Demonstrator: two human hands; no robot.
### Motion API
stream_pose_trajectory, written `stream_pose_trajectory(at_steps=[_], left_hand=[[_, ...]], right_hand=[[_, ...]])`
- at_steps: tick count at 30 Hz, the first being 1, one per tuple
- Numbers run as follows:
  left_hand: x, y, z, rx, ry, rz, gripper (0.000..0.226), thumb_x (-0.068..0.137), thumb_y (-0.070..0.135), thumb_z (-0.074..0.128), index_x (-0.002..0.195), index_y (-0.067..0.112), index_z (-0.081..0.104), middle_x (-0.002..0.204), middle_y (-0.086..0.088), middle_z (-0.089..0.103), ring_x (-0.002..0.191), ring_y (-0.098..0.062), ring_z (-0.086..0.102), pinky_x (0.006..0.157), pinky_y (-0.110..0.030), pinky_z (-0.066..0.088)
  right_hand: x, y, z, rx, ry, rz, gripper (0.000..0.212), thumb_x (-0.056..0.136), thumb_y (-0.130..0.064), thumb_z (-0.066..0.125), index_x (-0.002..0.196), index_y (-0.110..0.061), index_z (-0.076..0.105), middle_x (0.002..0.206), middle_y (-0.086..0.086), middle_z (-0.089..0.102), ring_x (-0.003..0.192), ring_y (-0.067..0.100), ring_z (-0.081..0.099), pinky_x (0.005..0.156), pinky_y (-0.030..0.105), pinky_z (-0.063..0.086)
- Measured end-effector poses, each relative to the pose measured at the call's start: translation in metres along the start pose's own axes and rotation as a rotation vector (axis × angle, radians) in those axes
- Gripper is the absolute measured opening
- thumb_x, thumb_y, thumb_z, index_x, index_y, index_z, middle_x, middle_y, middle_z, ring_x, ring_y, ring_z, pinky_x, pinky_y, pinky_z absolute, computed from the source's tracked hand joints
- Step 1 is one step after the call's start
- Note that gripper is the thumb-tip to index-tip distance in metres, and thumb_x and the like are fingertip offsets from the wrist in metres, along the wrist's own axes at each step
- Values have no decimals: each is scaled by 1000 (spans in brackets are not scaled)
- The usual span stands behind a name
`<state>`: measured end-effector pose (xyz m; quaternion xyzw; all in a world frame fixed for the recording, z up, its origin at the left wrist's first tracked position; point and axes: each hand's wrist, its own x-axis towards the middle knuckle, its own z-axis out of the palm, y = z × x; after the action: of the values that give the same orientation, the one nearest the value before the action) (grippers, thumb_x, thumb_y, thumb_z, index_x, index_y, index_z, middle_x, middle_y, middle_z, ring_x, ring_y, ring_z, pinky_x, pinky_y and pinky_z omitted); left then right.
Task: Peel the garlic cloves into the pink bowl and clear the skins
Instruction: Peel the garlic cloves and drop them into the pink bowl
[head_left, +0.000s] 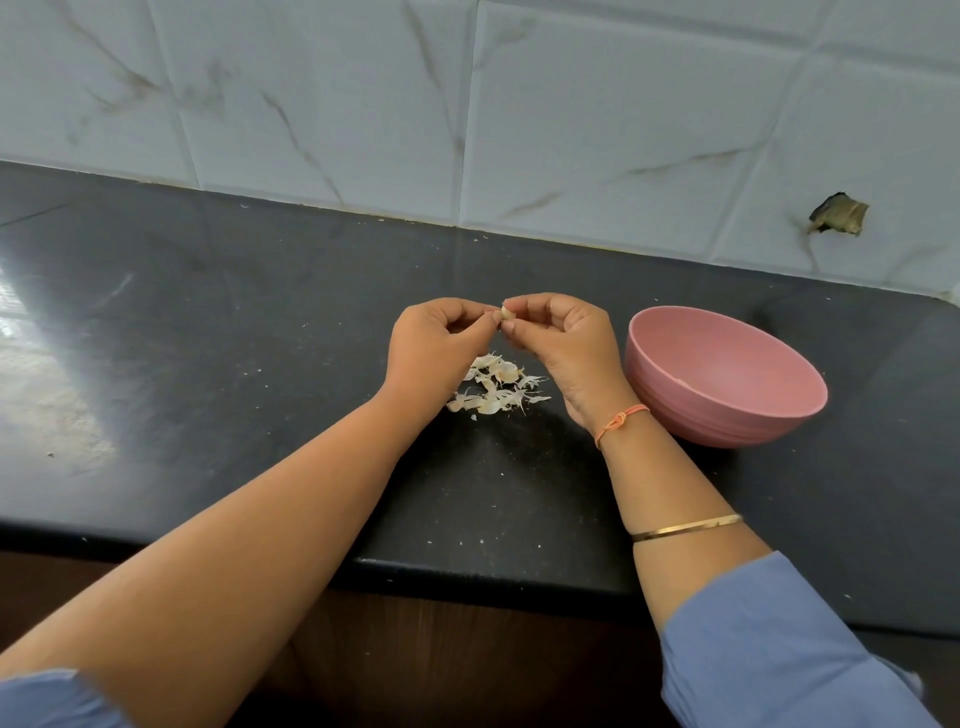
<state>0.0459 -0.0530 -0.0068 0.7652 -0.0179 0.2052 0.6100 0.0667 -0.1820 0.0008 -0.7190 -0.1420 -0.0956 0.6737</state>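
Observation:
A small pale garlic clove (505, 313) is held above the dark countertop, pinched between both hands. My left hand (435, 349) pinches it from the left with curled fingers. My right hand (563, 343) pinches it from the right. Directly below the hands lies a loose pile of white garlic skins (493, 391) on the counter. The pink bowl (727, 410) stands to the right of my right hand, tilted toward me; its inside looks mostly bare, and any cloves in it are hidden by the near wall.
The black countertop (260, 338) runs left to right, with its front edge near me and a tiled wall behind. Small skin flecks dot the counter in front of the pile. A chipped hole (839, 214) marks the wall tile at the right.

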Motion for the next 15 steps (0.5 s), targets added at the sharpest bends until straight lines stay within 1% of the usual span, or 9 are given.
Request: stream_pose_trajectory(at_steps=[5,9,11,15], left_hand=[[0,-1,0,-21,-5,-16,10,87,23,67,77,26,70,76,-2,71,73,-14,68,80,-40,58],[0,-2,0,-20,-8,-13,13,86,23,68,74,28,68,73,-1,70,70,-12,66,81,-41,57],[1,-2,0,-5,-4,-2,14,86,22,68,74,28,68,71,0,69,68,-11,64,79,-39,58],[1,-3,1,31,11,21,15,86,19,66,73,27,67,65,7,65,64,-9,60,72,-32,56]], right_hand=[[1,2,-1,-92,-3,-60,21,78,5,69,86,-14,70,86,3,70,82,10,67,81,24,55],[1,4,0,-159,9,-88,19,78,5,69,95,-4,71,89,4,70,82,8,67,81,23,55],[1,3,0,-186,23,-96,20,79,3,69,98,-2,71,91,7,71,82,6,66,80,21,55],[0,4,0,-226,25,-117,21,79,0,71,99,-3,71,85,-3,69,79,2,66,77,16,54]])
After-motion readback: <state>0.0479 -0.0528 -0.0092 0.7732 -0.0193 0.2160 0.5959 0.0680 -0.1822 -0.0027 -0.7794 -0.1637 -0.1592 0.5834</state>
